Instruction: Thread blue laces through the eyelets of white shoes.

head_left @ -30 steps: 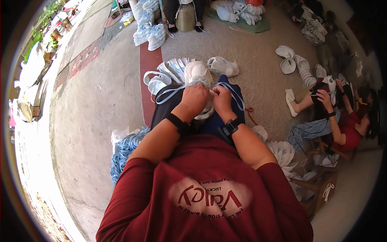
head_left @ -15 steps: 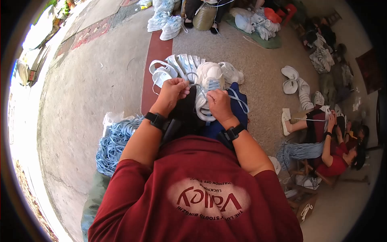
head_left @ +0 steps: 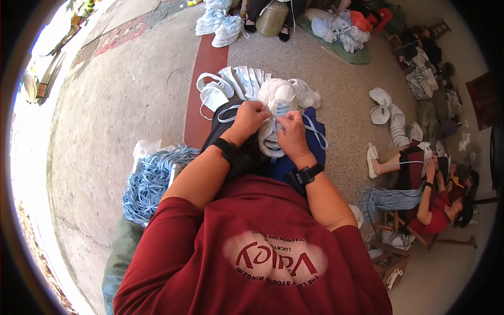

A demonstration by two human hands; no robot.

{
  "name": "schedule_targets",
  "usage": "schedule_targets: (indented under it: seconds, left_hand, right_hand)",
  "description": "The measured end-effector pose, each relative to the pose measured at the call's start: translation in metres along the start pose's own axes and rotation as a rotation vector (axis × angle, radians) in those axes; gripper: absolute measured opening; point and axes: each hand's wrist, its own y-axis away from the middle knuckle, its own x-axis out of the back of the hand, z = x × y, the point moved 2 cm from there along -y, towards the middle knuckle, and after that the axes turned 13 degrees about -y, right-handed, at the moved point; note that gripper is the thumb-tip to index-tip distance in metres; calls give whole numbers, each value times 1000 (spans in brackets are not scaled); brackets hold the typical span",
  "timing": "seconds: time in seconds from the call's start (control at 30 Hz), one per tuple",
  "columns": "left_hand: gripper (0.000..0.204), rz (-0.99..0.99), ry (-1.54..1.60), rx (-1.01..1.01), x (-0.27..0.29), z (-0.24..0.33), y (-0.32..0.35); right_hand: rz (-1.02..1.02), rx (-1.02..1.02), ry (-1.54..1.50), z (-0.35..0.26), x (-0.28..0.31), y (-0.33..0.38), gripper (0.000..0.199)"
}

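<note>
My maroon shirt [head_left: 210, 226] fills the space nearest me, and I wear a black band on each wrist. The blue laces [head_left: 149, 184] pile up in a tangle just beside my left forearm. Ahead, at my knees, is the white shoe [head_left: 276, 90], toe pointing away, a light blue lace [head_left: 281, 109] crossing its front. My left hand [head_left: 251, 119] pinches lace between thumb and fingers beside the eyelets, a loop bowing out to its left. My right hand [head_left: 292, 135] has its fingers curled in over the opening; I cannot tell whether they grip anything. Another loop of lace hangs over the blue cloth [head_left: 316, 116] to its right. Just beyond the toe, a row of white shoe uppers [head_left: 242, 81] leans together. Off to the right a seated co-worker [head_left: 433, 210] works with a lace. Farther off, white-and-blue stacks [head_left: 219, 26] stand near a ribbed container [head_left: 272, 20].
</note>
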Motion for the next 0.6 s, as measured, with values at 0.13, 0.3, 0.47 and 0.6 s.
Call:
schedule_targets:
  seconds: [0.13, 0.3, 0.47, 0.6]
  left_hand:
    - [14, 9, -22, 31, 2, 1, 0]
    - [15, 42, -80, 14, -4, -2, 1]
    - [17, 60, -252, -30, -6, 8, 5]
    - [17, 44, -248, 8, -4, 14, 7]
  right_hand:
    - [1, -17, -71, 6, 2, 3, 28]
    - [-88, 6, -97, 5, 6, 1, 34]
    - [-61, 1, -88, 1, 4, 2, 32]
    - [-33, 7, -147, 7, 4, 3, 20]
